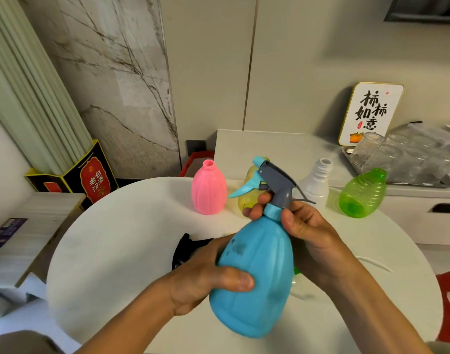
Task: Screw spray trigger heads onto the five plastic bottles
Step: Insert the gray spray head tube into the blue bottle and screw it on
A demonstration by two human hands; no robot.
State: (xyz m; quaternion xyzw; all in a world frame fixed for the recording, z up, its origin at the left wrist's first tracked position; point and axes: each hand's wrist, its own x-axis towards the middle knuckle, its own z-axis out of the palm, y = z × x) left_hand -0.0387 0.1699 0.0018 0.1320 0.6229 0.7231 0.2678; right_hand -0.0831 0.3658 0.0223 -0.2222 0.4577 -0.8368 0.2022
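5 bottles show, and only 1 carries a spray head. From the left: 1 pink bottle (209, 191) stands upright on the round white worktop (111, 241), its neck bare. Just right of it 1 yellow bottle (247, 198) stands mostly hidden behind the spray head and fingers. In front, 1 blue bottle (254, 274) is held tilted above the worktop, with 1 grey and blue spray head (271, 183) seated on its neck. The left hand (206, 274) wraps the belly of the blue bottle, thumb across its front. The right hand (305, 233) pinches the blue collar at the neck with thumb and fingers. Further right, 1 white bottle (317, 185) stands upright with an open neck, partly covered by the grey trigger. Then 1 green bottle (363, 192) leans over, clear and ribbed.

A dark object (187, 249) lies on the worktop behind the left hand, too hidden to name. Far left stands 1 black and red box (91, 180). At far right, 1 framed sign (369, 113) leans on the wall above a tray of upturned glasses (402, 159).
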